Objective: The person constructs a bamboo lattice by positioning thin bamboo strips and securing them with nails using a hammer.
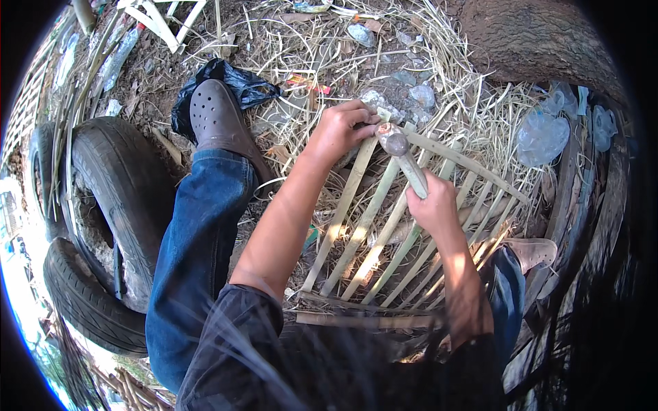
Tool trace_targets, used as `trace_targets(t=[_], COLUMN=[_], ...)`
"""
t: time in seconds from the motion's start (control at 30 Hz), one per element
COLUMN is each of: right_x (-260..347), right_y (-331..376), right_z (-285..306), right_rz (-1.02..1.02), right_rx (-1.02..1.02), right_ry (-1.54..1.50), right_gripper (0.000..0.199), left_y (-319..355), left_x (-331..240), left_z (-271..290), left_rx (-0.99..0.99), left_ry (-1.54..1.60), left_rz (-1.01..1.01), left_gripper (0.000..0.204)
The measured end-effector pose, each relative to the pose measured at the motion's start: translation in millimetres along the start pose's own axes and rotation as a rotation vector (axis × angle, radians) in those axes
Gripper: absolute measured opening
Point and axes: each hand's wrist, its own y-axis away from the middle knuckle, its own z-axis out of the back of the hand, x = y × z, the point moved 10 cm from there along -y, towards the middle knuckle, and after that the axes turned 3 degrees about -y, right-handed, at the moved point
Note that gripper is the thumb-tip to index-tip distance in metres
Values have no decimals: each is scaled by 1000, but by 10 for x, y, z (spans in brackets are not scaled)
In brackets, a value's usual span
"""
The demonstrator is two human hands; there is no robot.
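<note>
A frame of pale bamboo slats (pixel 370 222) lies between my legs, its slats fanned side by side under a crosswise strip (pixel 473 166) at the far edge. My right hand (pixel 436 205) is wrapped round the handle of a hammer (pixel 412 171). The hammer's head sits over the frame's far left corner, close to my left fingers. At that corner my left hand (pixel 340 128) is closed in a pinch against the slat ends. Whatever is between those fingertips is too small to make out.
Old tyres (pixel 130 198) lie to the left, near my leg. A black plastic bag (pixel 243 85) is by my brown clog (pixel 218 116). Bamboo shavings (pixel 329 41) and stones cover the ground beyond. A thick tree trunk (pixel 534 38) and clear plastic bags (pixel 543 137) are at right.
</note>
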Motion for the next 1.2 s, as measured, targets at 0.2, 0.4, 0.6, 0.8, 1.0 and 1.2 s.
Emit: trace_targets(t=[0.2,0.4,0.6,0.8,1.0,1.2], right_x=[84,103,140,90,51,69], right_y=[105,160,188,159,24,93], right_z=[57,20,-61,-21,-51,-65], right_rz=[93,92,128,138,103,79], right_rx=[-66,-69,-71,-126,-116,-113], right_ry=[-14,-37,-27,-46,-71,-72], right_gripper=[18,20,15,18,16,16], left_y=[-4,-4,44,37,13,3], left_x=[-48,-91,-1,-26,-44,-8], left_z=[-31,-7,-36,-27,-29,7], left_rx=[-30,-43,-1,-13,-31,-55], left_ry=[8,1,-20,-30,-112,-65], left_rz=[-47,-49,-16,-43,-51,-31], left_gripper=[20,18,19,17,13,13])
